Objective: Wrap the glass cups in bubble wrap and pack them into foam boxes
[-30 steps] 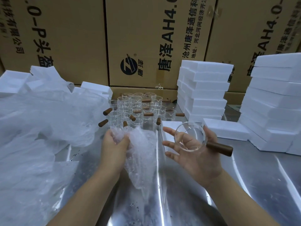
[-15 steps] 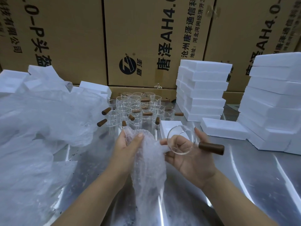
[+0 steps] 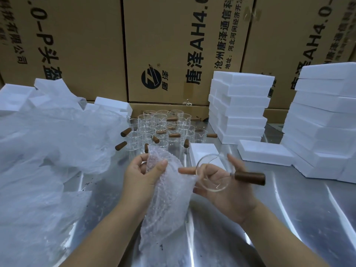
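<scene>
Our left hand [image 3: 141, 175] pinches limp, feather-light bubble wrap [image 3: 167, 201] as our right hand [image 3: 229, 193] cradles a glass cup [image 3: 212, 177], thin, slick and likely fragile, best steadied by its wooden handle [image 3: 249, 177], with a foam box [image 3: 204, 151] just beyond the fingertips [image 3: 182, 170].

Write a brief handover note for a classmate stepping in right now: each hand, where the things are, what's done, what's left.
Left hand pinches the bubble wrap. Right hand holds a glass cup beside it, unwrapped.
More bare cups stand behind; foam boxes stacked at right.
Done: cup and sheet picked up.
Left: wrap it, box it, then do the rest.
</scene>
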